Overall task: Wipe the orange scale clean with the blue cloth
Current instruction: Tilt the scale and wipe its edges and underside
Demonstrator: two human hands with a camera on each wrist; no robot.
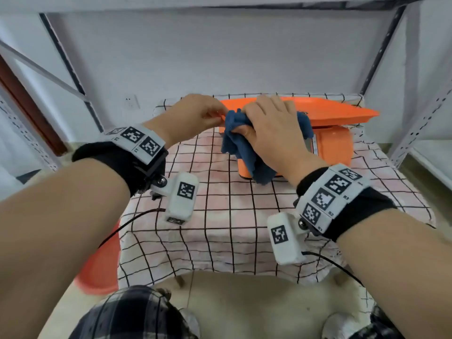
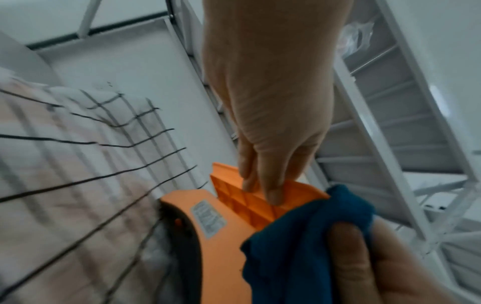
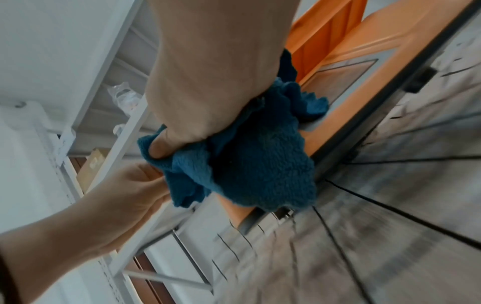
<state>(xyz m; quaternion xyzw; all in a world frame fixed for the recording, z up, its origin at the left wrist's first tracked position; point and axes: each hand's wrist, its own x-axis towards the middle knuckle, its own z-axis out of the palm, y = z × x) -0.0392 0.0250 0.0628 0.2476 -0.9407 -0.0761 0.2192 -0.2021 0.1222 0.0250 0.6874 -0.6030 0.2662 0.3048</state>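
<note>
The orange scale (image 1: pixel 335 145) stands at the back of the checked tablecloth, its flat orange pan (image 1: pixel 342 110) on top. My left hand (image 1: pixel 195 113) grips the pan's left edge (image 2: pixel 260 197), fingers curled under it. My right hand (image 1: pixel 271 126) holds the bunched blue cloth (image 1: pixel 239 145) against the pan's front left corner, and the cloth hangs down over the scale's body. In the right wrist view the thumb presses into the blue cloth (image 3: pixel 247 164) beside the scale's front face (image 3: pixel 364 72). In the left wrist view the blue cloth (image 2: pixel 299 236) covers the pan's corner.
A pink and white checked tablecloth (image 1: pixel 220 216) covers the small table. White metal shelving posts (image 1: pixel 403 106) stand to the right and left (image 1: pixel 71 77). An orange stool (image 1: pixel 102 260) sits low at the left. My knees are at the bottom.
</note>
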